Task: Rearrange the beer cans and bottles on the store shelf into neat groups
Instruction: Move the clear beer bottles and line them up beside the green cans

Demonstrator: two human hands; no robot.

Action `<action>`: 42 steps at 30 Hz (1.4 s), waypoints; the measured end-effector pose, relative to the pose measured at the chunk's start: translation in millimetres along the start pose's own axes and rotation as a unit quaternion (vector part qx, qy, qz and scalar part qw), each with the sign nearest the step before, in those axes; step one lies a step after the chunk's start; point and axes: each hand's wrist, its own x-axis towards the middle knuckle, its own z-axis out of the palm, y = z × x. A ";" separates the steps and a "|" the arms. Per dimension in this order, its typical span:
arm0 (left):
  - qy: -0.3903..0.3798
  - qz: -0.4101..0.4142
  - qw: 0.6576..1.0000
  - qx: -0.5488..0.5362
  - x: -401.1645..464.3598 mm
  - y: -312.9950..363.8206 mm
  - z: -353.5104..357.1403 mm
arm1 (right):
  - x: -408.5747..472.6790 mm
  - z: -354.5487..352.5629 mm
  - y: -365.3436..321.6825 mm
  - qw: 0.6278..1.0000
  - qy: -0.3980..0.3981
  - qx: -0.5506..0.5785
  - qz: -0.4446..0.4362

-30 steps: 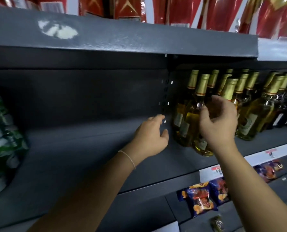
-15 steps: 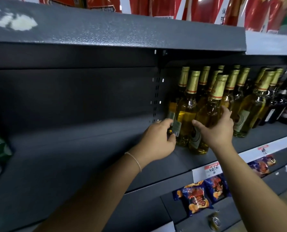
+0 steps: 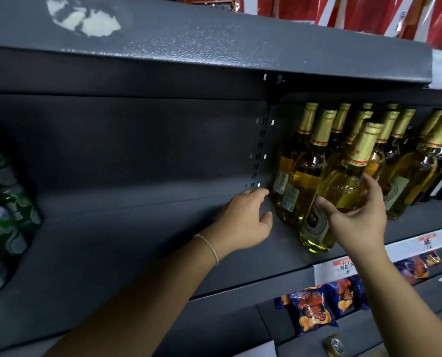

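The bottles [image 3: 343, 161] stand packed in rows at the right end of the shelf [image 3: 137, 243], and one front bottle [image 3: 336, 202] leans out of line, its neck tipped to the right and its base near the shelf's front edge.

Far to the left of both hands, well apart from the fingers, green cans [image 3: 0, 210] sit stacked at the edge of view. They are blurred, and I cannot tell how steady they are.

The left hand [image 3: 243, 222] hovers over bare shelf just beside the leftmost bottles. Its fingers [image 3: 256, 195] are loosely spread and reach toward the glass but grasp nothing. The thumb points at the nearest bottle without clearly touching it.

The right hand [image 3: 356, 217] cups the tilted bottle's body from the front and right, thumb on the near left side, fingertips [image 3: 372, 184] round the far shoulder. The grasp looks loose rather than firm.

The risk, as I judge it, lies here: smooth glass, a heavy full bottle, and a base set close to the lip. If the palm slips, the bottle could roll off the front edge. Behind the fingertips the neighbours stand very close, so swinging the neck could knock one over and topple the row.
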 end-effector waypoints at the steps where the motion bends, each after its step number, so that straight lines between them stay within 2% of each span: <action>1: -0.001 -0.001 1.000 0.002 -0.9 -1.5 -1.5 | -3.0 1.0 -1.3 1.000 -0.005 0.010 -0.004; 7: -0.002 -0.010 1.000 0.008 -9.2 -13.3 -15.4 | -15.9 9.6 -24.0 0.997 -0.047 0.046 -0.030; 12: 0.001 -0.024 1.000 0.005 -21.7 -27.5 -34.1 | -32.7 32.4 -54.2 0.983 -0.123 0.131 -0.024; 18: -0.048 -0.081 0.995 0.016 -47.0 -57.5 -64.8 | -60.1 87.9 -77.5 0.959 -0.213 0.184 -0.034; 22: -0.064 -0.131 0.989 -0.020 -71.2 -77.3 -91.7 | -79.7 123.0 -96.4 0.937 -0.275 0.212 -0.044; 33: 0.068 -0.207 0.969 -0.116 -126.8 -150.5 -145.1 | -132.5 222.4 -158.4 0.887 -0.379 0.255 -0.069; 42: 0.177 -0.262 0.938 -0.140 -153.0 -192.2 -163.4 | -156.3 279.0 -183.2 0.840 -0.469 0.261 -0.077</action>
